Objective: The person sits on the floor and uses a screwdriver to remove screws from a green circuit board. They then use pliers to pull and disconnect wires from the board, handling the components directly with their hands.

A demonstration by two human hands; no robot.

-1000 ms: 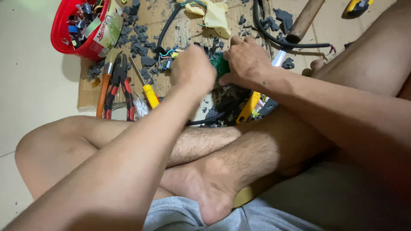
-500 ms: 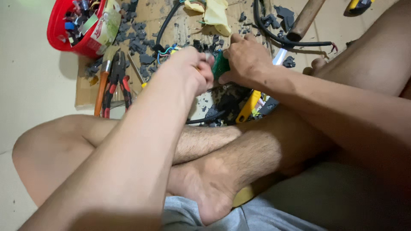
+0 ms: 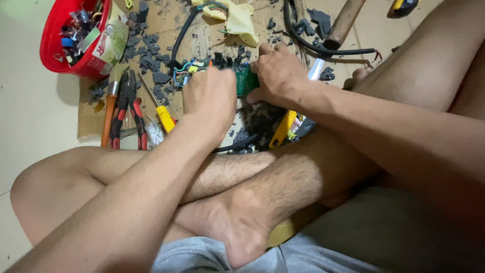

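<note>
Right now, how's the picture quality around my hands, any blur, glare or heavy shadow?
Head view: soft, even indoor light, no glare. The left hand and right hand look fairly sharp, but they hide most of the green circuit board between them. The near forearms and legs are stretched by the wide lens; the red bowl casts a mild shadow.

Floor: pale and smooth. Cardboard sheet laid flat at 12 o'clock, strewn with dark plastic fragments. Red bowl of small parts at 10 o'clock, overlapping the sheet's edge. On the sheet: red-handled pliers, yellow-handled screwdriver, yellow cloth, black cable, wooden handle at 1 o'clock.
</note>
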